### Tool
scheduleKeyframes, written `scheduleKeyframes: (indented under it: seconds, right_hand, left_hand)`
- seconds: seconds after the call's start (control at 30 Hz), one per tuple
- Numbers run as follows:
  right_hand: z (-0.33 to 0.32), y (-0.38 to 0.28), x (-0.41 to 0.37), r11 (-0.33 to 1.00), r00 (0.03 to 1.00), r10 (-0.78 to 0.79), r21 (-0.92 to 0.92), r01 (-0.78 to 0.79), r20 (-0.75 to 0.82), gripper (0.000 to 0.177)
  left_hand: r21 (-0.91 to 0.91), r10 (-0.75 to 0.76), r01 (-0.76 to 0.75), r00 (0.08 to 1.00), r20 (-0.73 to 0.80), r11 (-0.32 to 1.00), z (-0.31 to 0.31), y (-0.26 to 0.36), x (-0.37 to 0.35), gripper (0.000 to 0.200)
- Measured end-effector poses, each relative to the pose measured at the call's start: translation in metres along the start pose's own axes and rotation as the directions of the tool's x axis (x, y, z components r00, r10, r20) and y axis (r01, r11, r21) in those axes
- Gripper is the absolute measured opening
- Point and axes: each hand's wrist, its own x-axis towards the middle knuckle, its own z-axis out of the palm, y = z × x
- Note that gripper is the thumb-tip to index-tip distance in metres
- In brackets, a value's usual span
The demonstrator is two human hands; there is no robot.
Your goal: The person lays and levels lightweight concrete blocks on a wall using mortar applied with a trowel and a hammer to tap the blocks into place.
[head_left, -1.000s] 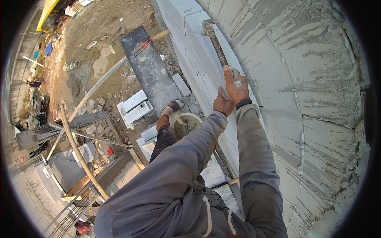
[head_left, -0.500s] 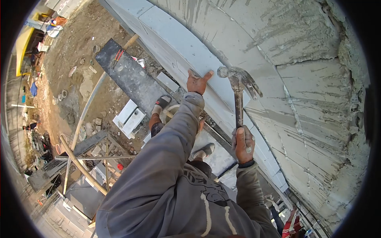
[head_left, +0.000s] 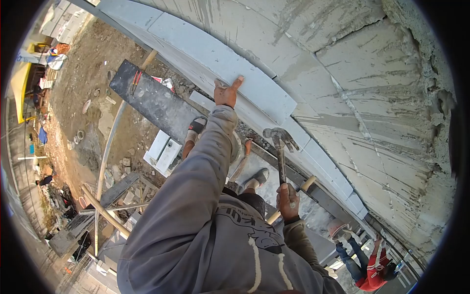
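My right hand (head_left: pixel 288 202) is closed round the handle of the hammer (head_left: pixel 280 142), now lowered, its head clear of the masonry (half a second ago it was raised beside the wall (head_left: pixel 372 98)). Farther out, my left hand (head_left: pixel 225 93) stays flat, fingers spread, on the pale block (head_left: pixel 245 73), gripping nothing. Striking appears paused.

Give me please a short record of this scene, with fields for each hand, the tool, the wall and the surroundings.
left hand: open and flat on the pale block set along the wall
right hand: closed around the hammer handle, lower down, apart from the block
hammer: claw type, head up, touching nothing
wall: rough, streaked with grey mortar
plank: dark, below the block, with a red-handled tool on it
other person: red top, far below on the right
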Motion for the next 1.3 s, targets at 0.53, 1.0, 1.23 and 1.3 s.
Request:
scheduleKeyframes:
  seconds: [0.53,1.0,1.23,1.3]
  right_hand:
    - [0.037,-0.054,0.078,0.957,0.970,-0.233,-0.194,0.217,-0.067,0.046]
    - [0.053,0.067,0.032,-0.101,0.768,0.517,0.917,-0.385,0.379,0.047]
    - [0.067,0.003,0.080,-0.204,0.893,0.257,0.924,-0.322,0.368,0.047]
    - [0.067,-0.027,0.076,-0.110,0.885,0.263,0.923,-0.369,0.385,0.047]
  left_hand:
    - [-0.038,0.053,-0.050,0.996,0.071,0.998,-0.005,-0.006,0.002,0.066]
    - [0.080,-0.011,0.006,0.999,0.052,0.997,-0.012,-0.016,0.010,0.072]
    - [0.073,-0.015,0.014,1.000,0.016,0.997,-0.005,-0.003,0.002,0.087]
    - [0.090,-0.011,0.009,1.000,0.022,0.996,-0.005,-0.006,0.005,0.089]
